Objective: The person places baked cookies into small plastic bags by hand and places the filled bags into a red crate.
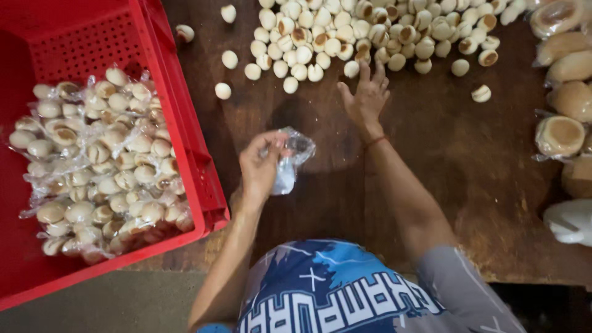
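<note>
Left hand [262, 165] fingers pinched shut on a clear plastic bag [290, 161], held just above the dark wooden bench [468, 172], near its front edge. Right hand [365, 97] fingers spread open, palm down on the bench, fingertips touching the near edge of the pile of small round buns [370, 31]. Bag sits between the pile and the person's body. Red crate [185, 142] left of the bag, holding bagged buns [102, 163]. Larger wrapped buns [560, 134] far right of the pile.
</note>
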